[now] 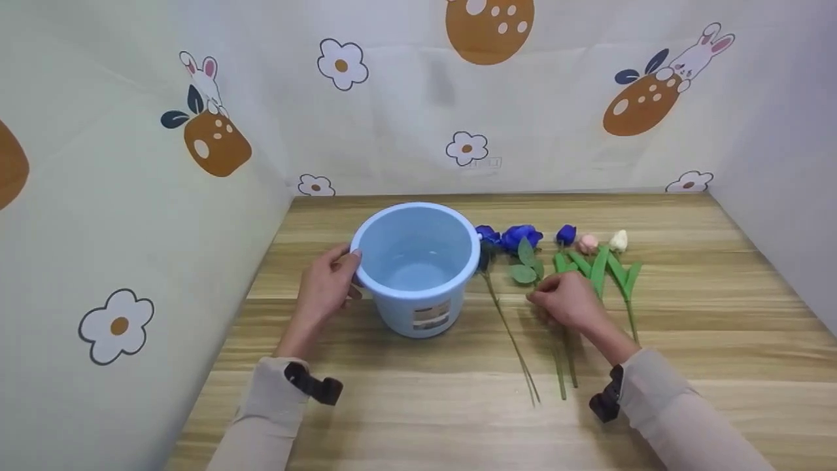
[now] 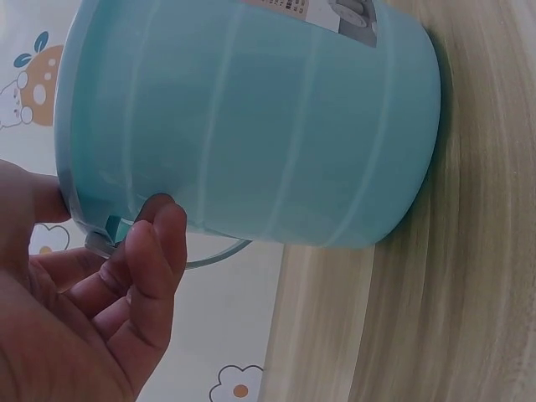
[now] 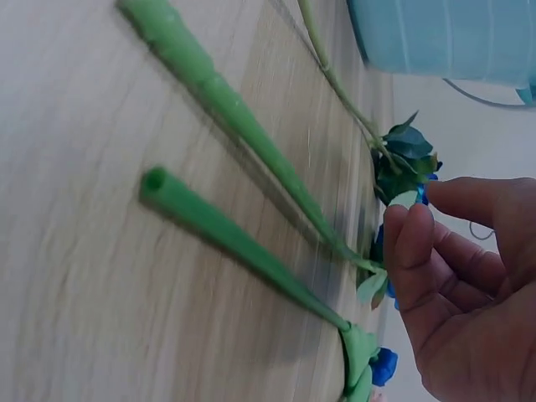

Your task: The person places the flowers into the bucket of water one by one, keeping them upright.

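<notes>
My left hand grips the rim of a light blue plastic bucket at its left side. In the left wrist view, the thumb is at the bucket's rim and the fingers curl below it, near the handle joint. My right hand hovers over the stem of a blue artificial rose, just below its leaves. In the right wrist view, a small gap parts the right hand's thumb and forefinger, and a pale leaf shows there. The bucket stands upright, with nothing visible inside.
Another blue rose lies partly behind the bucket. Farther right lie a blue tulip, a pink tulip and a white tulip, their stems toward me. Patterned cloth walls border the wooden table at the back and left.
</notes>
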Demonstrator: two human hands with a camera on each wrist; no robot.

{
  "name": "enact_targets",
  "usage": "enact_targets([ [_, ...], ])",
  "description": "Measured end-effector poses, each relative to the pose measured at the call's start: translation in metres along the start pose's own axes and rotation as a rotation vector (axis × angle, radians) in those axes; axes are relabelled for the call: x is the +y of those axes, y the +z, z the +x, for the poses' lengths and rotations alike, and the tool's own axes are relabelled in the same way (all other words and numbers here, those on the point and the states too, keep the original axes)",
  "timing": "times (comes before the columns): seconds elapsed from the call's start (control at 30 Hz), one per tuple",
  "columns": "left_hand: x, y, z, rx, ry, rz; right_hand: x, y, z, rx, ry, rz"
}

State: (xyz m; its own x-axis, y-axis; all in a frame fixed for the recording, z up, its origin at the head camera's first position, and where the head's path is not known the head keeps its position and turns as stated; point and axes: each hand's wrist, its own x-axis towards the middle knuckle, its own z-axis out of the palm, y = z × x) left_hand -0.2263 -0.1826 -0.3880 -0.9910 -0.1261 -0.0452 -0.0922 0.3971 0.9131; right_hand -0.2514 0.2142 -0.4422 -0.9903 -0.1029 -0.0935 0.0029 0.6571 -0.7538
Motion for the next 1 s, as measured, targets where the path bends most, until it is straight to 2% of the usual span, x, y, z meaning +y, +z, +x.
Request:
enact_targets([
  [0.13, 0.000, 0.000, 0.000, 0.005, 0.016, 0.007, -0.003, 0.007, 0.004, -0.047, 0.054, 0.048],
  [0.37, 0.000, 0.000, 0.000, 0.006, 0.017, 0.026, -0.004, 0.017, 0.013, -0.130, 0.146, 0.230],
  [0.67, 0.000, 0.002, -0.001, 0.007, -0.014, -0.009, -0.005, 0.027, 0.019, -0.202, 0.299, 0.435],
  [0.87, 0.000, 0.001, -0.001, 0.012, -0.012, -0.003, -0.011, 0.032, 0.025, -0.199, 0.362, 0.436],
  [1.0, 0.000, 0.001, -0.001, 0.011, -0.010, 0.004, -0.015, 0.034, 0.028, -0.198, 0.372, 0.417],
])
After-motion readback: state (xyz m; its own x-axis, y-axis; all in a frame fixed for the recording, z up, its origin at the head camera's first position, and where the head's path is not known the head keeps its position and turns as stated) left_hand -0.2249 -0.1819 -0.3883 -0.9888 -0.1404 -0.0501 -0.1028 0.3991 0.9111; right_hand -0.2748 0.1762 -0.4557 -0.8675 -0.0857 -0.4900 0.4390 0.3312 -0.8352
